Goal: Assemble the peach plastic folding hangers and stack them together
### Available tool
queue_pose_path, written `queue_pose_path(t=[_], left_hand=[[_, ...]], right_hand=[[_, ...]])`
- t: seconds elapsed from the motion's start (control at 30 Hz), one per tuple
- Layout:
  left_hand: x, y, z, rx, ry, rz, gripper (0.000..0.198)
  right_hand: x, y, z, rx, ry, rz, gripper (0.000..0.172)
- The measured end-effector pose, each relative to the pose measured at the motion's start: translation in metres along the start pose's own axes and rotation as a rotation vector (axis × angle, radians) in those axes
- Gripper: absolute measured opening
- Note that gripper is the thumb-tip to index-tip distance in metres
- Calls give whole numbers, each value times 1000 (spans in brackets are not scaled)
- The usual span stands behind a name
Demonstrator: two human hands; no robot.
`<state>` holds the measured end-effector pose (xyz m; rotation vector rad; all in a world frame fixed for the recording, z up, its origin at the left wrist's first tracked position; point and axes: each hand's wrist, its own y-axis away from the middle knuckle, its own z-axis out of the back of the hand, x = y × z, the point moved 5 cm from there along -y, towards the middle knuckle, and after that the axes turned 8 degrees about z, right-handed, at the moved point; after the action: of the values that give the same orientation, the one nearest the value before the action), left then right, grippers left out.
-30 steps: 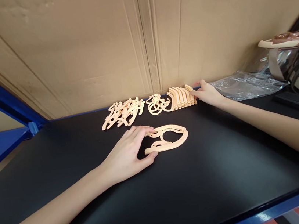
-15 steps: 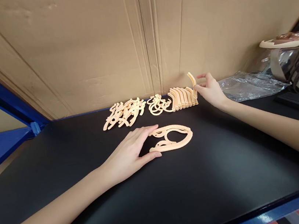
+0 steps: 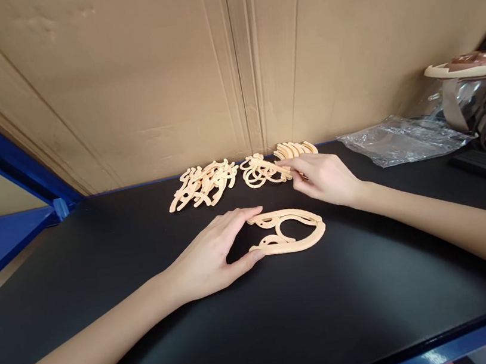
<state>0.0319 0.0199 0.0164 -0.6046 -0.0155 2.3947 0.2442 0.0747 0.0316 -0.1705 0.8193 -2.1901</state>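
Observation:
My left hand (image 3: 210,256) grips one end of a peach folding clothes hanger (image 3: 295,247) lying on the black tabletop. Its thumb is on the near arm and its fingers are on the far arm. A round hook part sits between the two folded arms. Behind it, my right hand (image 3: 330,178) pinches a curved hanger arm (image 3: 279,169) over a small heap of hook parts (image 3: 252,159). A row of curved hanger arms (image 3: 295,149) stands at the back, partly hidden by my right hand. Left of the hooks lies a loose pile of wavy peach pieces (image 3: 203,187).
A cardboard wall (image 3: 121,90) rises directly behind the black tabletop (image 3: 289,320). At the right lie a clear plastic bag (image 3: 404,138) and a dark item with a brown-and-cream top. Blue metal framing (image 3: 9,160) borders the left side.
With the curved arm pinched in it, my right hand has swung left and toward me from the row's right end. The hanger in my left hand has shifted slightly right and nearer.

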Motion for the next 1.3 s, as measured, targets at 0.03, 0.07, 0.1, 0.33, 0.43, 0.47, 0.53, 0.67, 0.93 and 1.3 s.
queue_pose_path(t=[0.03,0.07,0.1,0.33,0.43,0.47,0.53,0.67,0.93,1.3], left_hand=[[0,0,2,-29,5,-1,46],[0,0,4,-71,6,8,41],[1,0,7,-123,3,30,36],[13,-3,17,-268,4,202,32],[8,-6,13,-164,-45,126,32],[7,-7,12,-146,-57,111,35],[6,-7,11,-143,-54,110,39],[13,-6,13,-190,-20,177,39],[18,-5,14,-225,-3,273,38],[18,-7,11,-206,-28,245,30]], right_hand=[[7,0,0,0,22,67,33],[13,-1,0,0,38,130,33],[19,-1,1,1,52,186,33],[51,0,7,9,177,437,32],[61,0,9,-14,186,493,31],[63,0,10,-16,177,503,31],[64,0,10,-21,149,505,30],[57,1,6,-16,73,444,29],[43,3,-5,16,-59,325,33],[39,4,-8,58,-161,244,28]])
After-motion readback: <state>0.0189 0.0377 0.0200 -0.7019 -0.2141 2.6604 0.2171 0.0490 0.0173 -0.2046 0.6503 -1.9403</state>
